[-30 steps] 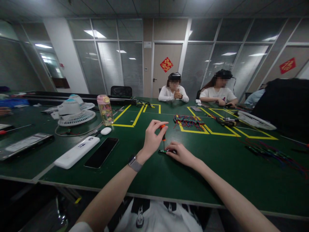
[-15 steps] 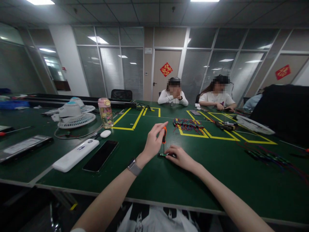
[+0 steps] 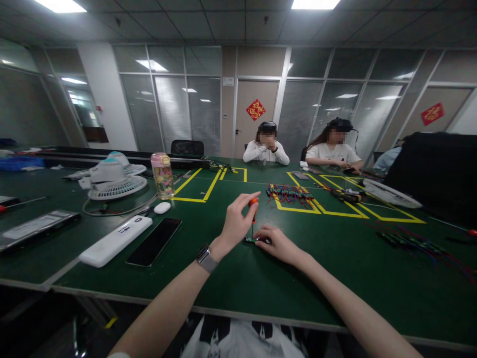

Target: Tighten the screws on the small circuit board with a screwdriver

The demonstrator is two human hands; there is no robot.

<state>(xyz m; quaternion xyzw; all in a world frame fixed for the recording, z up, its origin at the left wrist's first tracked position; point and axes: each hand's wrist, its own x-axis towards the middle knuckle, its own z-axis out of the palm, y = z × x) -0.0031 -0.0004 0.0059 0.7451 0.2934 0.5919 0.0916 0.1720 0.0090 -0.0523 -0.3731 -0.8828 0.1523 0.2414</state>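
My left hand [image 3: 235, 222] pinches a small orange-handled screwdriver [image 3: 253, 205] and holds it upright, its tip down on a small green circuit board [image 3: 250, 239] lying on the green table [image 3: 261, 278]. My right hand [image 3: 278, 243] rests on the table with its fingers pressed on the board's right end, holding it down. A grey watch is on my left wrist.
A black phone [image 3: 154, 241], a white power bank [image 3: 116, 240], a white mouse [image 3: 162, 207], a pink-lidded bottle [image 3: 162, 175] and a white fan [image 3: 112, 180] lie to the left. Coloured wire bundles [image 3: 288, 193] sit beyond my hands and more at right. Two people sit at the far side.
The screwdriver stays upright on the board while my left fingers shift on its handle. My head has tilted up slightly. My right hand keeps its place.
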